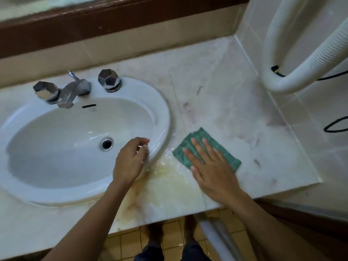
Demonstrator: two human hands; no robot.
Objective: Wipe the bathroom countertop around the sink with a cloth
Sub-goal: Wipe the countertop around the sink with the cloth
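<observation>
Head view: I see my right hand (211,166) lying flat on the green cloth (226,155), fingers straight and slightly spread, palm pressing it onto the marble countertop (235,102). The cloth is folded. Its far corner pokes out beyond my fingertips, and its outer edge shows on the little-finger side of the hand. It lies just beside the sink (162,113) without touching the rim.

My left hand (130,162) is at the near right part of that rim, on the thumb side of my right hand. Its fingers are loosely bent with the tips on the white porcelain, and I see nothing held in them. Between my two hands the counter is wet and glossy, with a yellowish stain (169,178) spreading from the rim toward my right wrist.

Beyond my left hand, inside the bowl, sits the drain (106,144). Farther off at the back of the basin stands the chrome faucet (73,91), blurred, with a faceted knob on each side. Well beyond my right hand, a white corrugated hose (282,80) loops down the tiled side wall (310,113), and a black cable (335,127) runs near it. Below my wrists, past the counter's front edge, is a yellow tiled floor (169,238).
</observation>
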